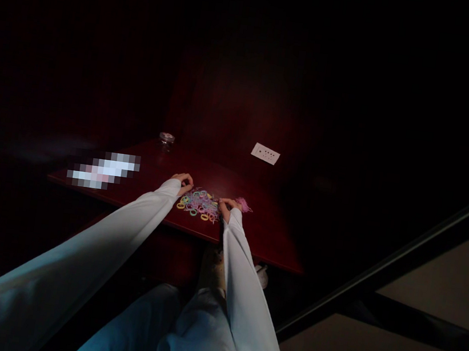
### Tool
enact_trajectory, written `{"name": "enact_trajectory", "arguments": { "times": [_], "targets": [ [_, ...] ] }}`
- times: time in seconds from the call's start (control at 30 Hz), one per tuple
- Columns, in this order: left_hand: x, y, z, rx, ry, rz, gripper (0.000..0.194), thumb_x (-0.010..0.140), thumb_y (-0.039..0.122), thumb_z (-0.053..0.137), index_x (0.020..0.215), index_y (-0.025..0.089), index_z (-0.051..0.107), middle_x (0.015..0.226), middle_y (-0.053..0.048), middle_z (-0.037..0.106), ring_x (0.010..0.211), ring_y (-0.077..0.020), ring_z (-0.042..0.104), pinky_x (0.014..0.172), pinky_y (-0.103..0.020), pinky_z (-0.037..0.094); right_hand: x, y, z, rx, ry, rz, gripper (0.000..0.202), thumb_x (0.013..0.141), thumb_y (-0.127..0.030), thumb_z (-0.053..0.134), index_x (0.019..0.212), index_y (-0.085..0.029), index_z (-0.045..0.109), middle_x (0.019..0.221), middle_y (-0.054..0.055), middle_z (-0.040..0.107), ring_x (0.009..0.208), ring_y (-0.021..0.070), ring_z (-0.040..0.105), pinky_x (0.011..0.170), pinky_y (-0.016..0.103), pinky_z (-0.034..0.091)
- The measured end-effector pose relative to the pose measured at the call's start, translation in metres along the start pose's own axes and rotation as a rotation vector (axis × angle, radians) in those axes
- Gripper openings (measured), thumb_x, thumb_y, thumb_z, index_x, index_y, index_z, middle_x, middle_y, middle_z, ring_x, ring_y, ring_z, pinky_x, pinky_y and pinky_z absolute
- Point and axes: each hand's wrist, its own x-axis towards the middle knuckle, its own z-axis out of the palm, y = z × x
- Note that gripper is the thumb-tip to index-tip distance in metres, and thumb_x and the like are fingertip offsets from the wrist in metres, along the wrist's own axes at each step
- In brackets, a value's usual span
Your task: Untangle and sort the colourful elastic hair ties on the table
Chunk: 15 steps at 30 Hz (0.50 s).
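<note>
A loose pile of small pastel hair ties (200,202), yellow, green, pink and purple, lies on the dark red table (137,191). At the pile's upper left edge is my left hand (184,181), its fingers curled and the tips drawn together. My right hand (227,207) bends over the right edge of the pile, thumb and fingers pinched. Whatever either hand may hold is too small and dark to make out. Just beyond the right fingers sits a separate pink bunch of thin bands (244,204).
A clear lidded jar (166,141) stands at the table's back left. To the left lies a blurred-out pale item (103,171). A white socket plate (265,154) is on the back wall. At right, a dark slanting frame (397,251) runs past the table.
</note>
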Motion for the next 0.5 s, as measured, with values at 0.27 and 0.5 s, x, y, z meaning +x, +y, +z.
{"name": "enact_trajectory", "arguments": {
  "times": [0.27,0.5],
  "targets": [
    [0.0,0.003,-0.002,-0.005,-0.026,-0.005,0.006,0.071,0.025,0.061,0.074,0.021,0.063,0.082,0.0,0.07,0.07,-0.0171,0.057,0.079,-0.031,0.047,-0.006,-0.013,-0.005,-0.02,-0.119,0.059,0.014,0.078,-0.039,0.072,0.082,-0.028,0.079,0.096,0.002,0.074,0.102,0.0243,0.055,0.096,0.038,0.038],
    [-0.001,0.008,-0.003,0.033,0.012,0.005,0.007,0.075,0.023,0.06,0.077,0.022,0.066,0.086,-0.001,0.07,0.079,-0.0195,0.06,0.088,-0.033,0.048,-0.003,-0.012,-0.004,-0.018,-0.01,0.054,0.029,0.085,-0.044,0.059,0.069,-0.023,0.07,0.086,0.004,0.069,0.092,0.0209,0.054,0.092,0.036,0.04]
  ]
}}
